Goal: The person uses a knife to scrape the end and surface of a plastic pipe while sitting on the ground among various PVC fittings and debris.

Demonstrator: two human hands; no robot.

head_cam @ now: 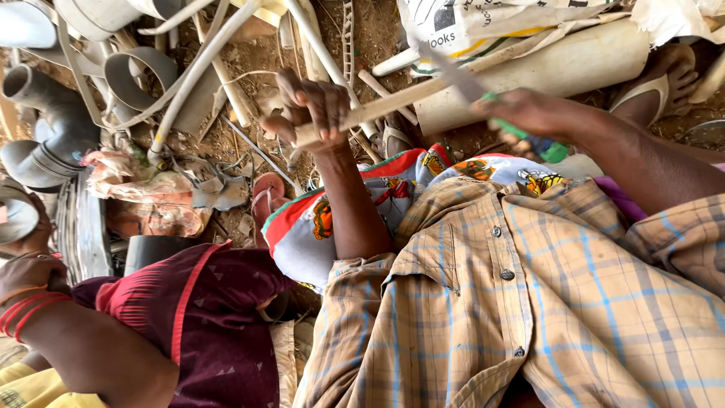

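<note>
My left hand [311, 113] is closed around one end of a pale wooden stick [400, 97] that runs up and to the right above my lap. My right hand [529, 115] grips a knife by its green handle [545, 147]. The grey knife blade [457, 75] lies across the stick near its far end and touches it. Both forearms reach out from my plaid shirt [513, 302]. A colourful printed cloth [393, 189] covers my knees below the stick.
Grey pipe elbows [53, 128] and thin white tubes [196, 75] lie on the dirt at upper left. A thick white pipe [544, 68] and a printed sack [483, 23] are at the top. Another person's hand [30, 276] with red bangles and a maroon garment [219, 317] are at lower left.
</note>
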